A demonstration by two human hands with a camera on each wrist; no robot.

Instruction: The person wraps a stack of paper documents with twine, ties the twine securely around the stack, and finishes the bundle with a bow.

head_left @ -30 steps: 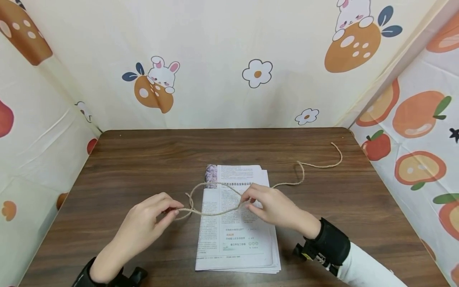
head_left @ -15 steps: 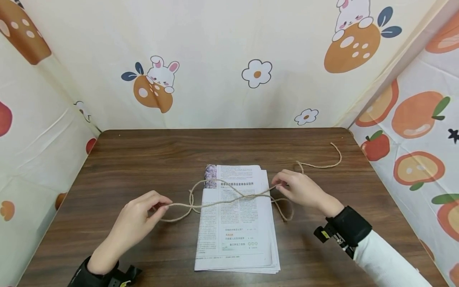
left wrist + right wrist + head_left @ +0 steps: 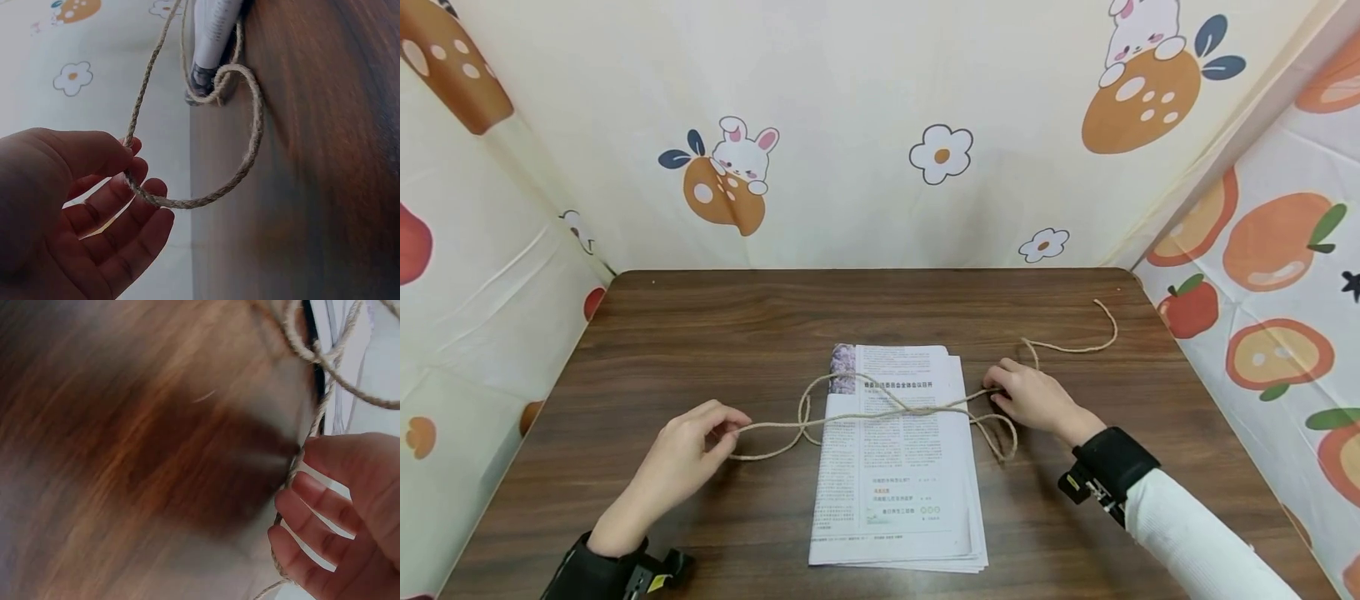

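A length of beige twine (image 3: 865, 417) crosses over a folded stack of newspapers (image 3: 895, 492) in the head view, its strands looping and crossing on top. Left of the stack, my left hand (image 3: 696, 439) pinches the twine between thumb and fingertips. In the left wrist view the twine (image 3: 250, 150) curves from those fingers in a loop back toward the papers. My right hand (image 3: 1037, 400) pinches another part of the twine just right of the stack. The right wrist view shows the twine (image 3: 320, 415) running past the thumb and along the fingers.
The brown wooden table (image 3: 737, 325) spreads around the papers. A loose tail of twine (image 3: 1071, 347) lies at the far right, and a small loop (image 3: 1006, 446) sits below the right hand. Patterned cloth (image 3: 850, 217) hangs behind the table.
My right hand has moved right, off the newspapers, drawing the twine with it. My left hand has shifted slightly left. The strands now cross over the papers and stretch wider between the hands.
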